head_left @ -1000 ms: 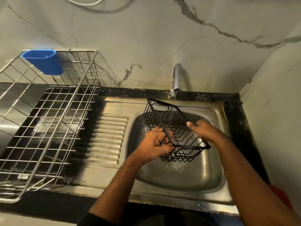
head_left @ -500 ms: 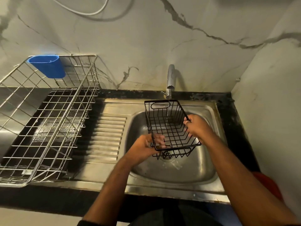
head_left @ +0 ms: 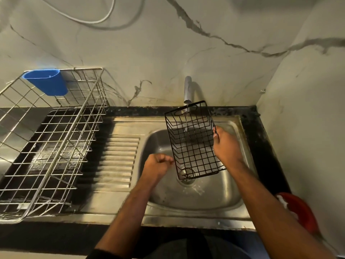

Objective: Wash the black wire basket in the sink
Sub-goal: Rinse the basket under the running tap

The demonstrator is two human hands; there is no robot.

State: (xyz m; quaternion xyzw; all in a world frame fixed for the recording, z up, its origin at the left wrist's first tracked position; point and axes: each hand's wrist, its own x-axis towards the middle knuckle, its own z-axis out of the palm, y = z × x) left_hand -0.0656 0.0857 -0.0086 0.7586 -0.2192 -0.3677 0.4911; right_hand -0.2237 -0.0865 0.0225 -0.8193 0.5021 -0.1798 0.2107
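The right hand (head_left: 226,146) grips the right rim of the black wire basket (head_left: 193,140), thumb and fingers curled over the wire, and holds it above the bowl of the steel sink (head_left: 211,195) with its open side turned up toward the camera and its far end raised beneath the tap (head_left: 187,90). A thin stream of water falls from the tap through the far part of the basket. The basket's near end hangs over the drain (head_left: 186,174). The left hand (head_left: 157,167) is just beside the basket's near left edge, its fingers curled in a loose fist; whether the fingertips touch the wire cannot be told, and it seems to hold nothing. Both forearms reach in from the bottom of the view. To the left, past the ribbed draining board (head_left: 115,161), stands a large metal dish rack (head_left: 48,144) with a blue cup (head_left: 46,82) hung on its far rim. A red object (head_left: 300,212) lies at the right, by the wall.
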